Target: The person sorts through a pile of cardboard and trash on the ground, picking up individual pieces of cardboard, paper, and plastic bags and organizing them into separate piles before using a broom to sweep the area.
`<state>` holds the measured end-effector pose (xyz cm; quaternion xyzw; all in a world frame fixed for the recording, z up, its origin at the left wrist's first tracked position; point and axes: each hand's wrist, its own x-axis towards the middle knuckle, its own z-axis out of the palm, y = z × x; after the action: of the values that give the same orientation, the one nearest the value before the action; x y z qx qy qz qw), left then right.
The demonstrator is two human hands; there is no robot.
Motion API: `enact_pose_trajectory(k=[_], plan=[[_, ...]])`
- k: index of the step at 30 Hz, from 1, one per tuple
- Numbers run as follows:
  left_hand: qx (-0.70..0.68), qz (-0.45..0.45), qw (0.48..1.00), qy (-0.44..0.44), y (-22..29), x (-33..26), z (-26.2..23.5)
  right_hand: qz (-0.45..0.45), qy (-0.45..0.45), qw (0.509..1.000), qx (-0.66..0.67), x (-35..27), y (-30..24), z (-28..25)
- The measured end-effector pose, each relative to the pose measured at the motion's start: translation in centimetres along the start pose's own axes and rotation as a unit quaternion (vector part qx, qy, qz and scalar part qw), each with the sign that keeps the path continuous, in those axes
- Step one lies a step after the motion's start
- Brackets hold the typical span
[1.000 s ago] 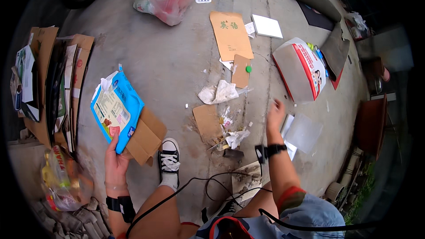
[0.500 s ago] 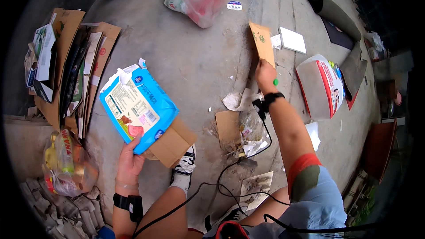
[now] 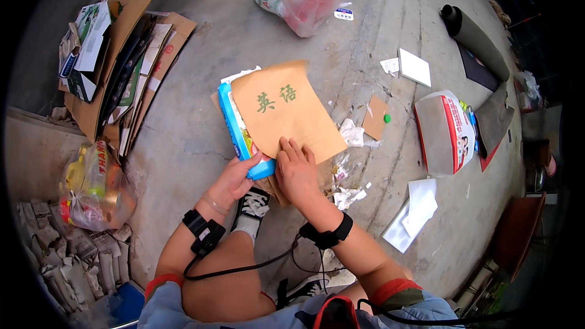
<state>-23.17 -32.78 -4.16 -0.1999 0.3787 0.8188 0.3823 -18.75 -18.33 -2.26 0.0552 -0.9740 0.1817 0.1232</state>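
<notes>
My left hand (image 3: 228,183) grips the lower edge of a soft blue package (image 3: 230,116), its thumb on top and its fingers beneath. A brown cardboard piece (image 3: 278,194) shows under the package. Over most of the package lies a thin, stiff brown kraft-paper sheet (image 3: 283,109) with green printing, its top edge slightly curled. The fingers of my right hand (image 3: 298,173) rest on the sheet's lower edge, and its thumb is hidden. Both hands are side by side above my shoe (image 3: 253,204).
Flattened cardboard (image 3: 137,79) leans at the left, above a knotted bag of bottles (image 3: 97,192) and stacked paper (image 3: 79,262). A clear bag (image 3: 311,3) lies far off. To the right are scraps (image 3: 350,134), a white square (image 3: 414,67) and a red-white bag (image 3: 442,134). A black cable (image 3: 244,270) joins the wristbands.
My right hand has brought the brown sheet in from the far right and laid it over the blue package. My left hand, still on the package, has shifted right. The view has shifted too.
</notes>
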Motion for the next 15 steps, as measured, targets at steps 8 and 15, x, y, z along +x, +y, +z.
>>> enact_pose_trajectory(k=[8,15], plan=[[0.020,-0.055,0.998,0.024,-0.3,0.2,0.1,-0.001,-0.046,0.987,0.154,-1.7,-2.3,-0.3],[-0.006,0.172,0.964,0.202,5.1,0.3,-4.4,0.149,-0.037,0.968,0.197,-9.1,1.5,1.9]])
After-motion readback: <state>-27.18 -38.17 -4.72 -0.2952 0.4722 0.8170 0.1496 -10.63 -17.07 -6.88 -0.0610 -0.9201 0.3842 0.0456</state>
